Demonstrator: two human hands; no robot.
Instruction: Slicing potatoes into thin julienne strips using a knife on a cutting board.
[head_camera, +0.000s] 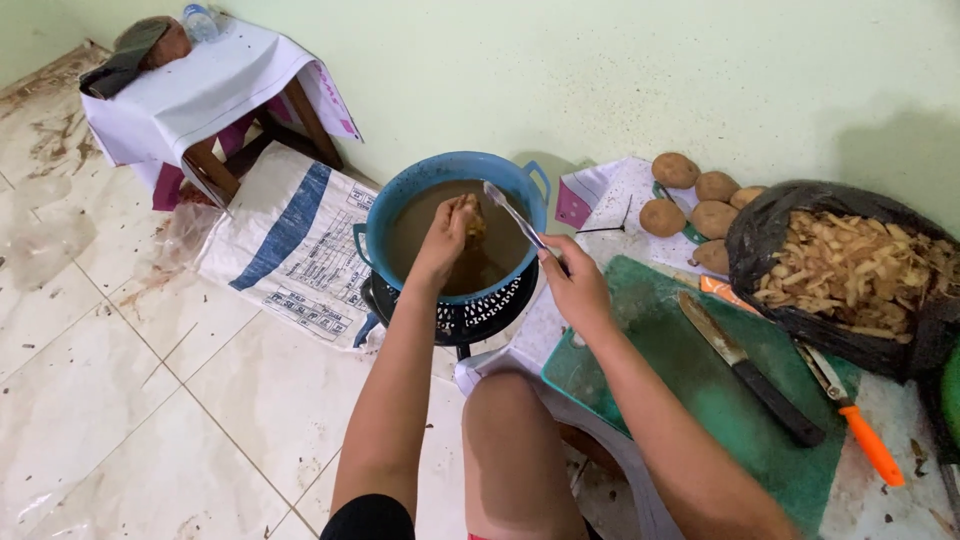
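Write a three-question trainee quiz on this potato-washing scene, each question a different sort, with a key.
1. True or false: the left hand holds a potato over the blue pot of murky water.
2. What does the right hand hold? A) a sponge B) a slim metal tool C) a cup
3. Fill in: the large black-handled knife lies on the green ____.

Key
1. True.
2. B; its tip reaches over the pot's rim.
3. Cutting board. The orange-handled peeler lies beside the knife, and unpeeled potatoes sit by the wall next to the black bag of peelings.
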